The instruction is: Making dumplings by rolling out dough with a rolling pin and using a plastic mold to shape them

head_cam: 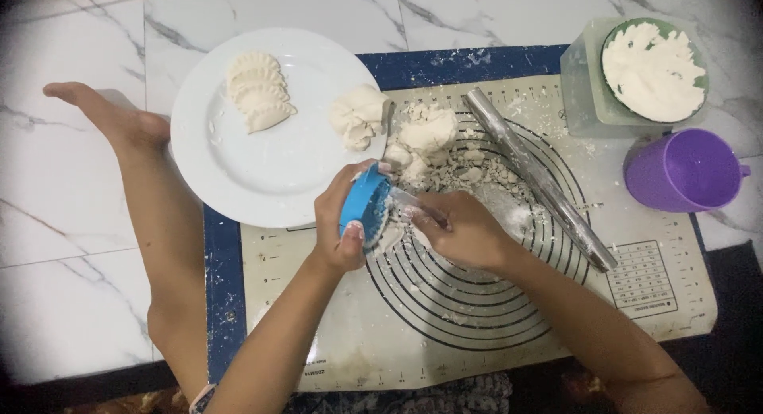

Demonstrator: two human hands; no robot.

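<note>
My left hand (pixel 340 222) grips a blue round dumpling press (pixel 366 206), held on edge above the baking mat (pixel 445 319). My right hand (pixel 461 227) sits just right of the press, fingertips pinching at dough by its open side. Lumps and scraps of white dough (pixel 429 136) lie on the mat just beyond both hands. A white plate (pixel 262 168) to the left holds several folded dumplings (pixel 258 92) and a lump of dough (pixel 359 116) at its right rim.
A metal rolling pin (pixel 540 179) lies diagonally on the mat's right side. A green bowl of flour (pixel 653 71) stands on a clear box at the back right, with a purple cup (pixel 683 170) in front of it. My bare leg and foot (pixel 135 168) rest on the marble floor at left.
</note>
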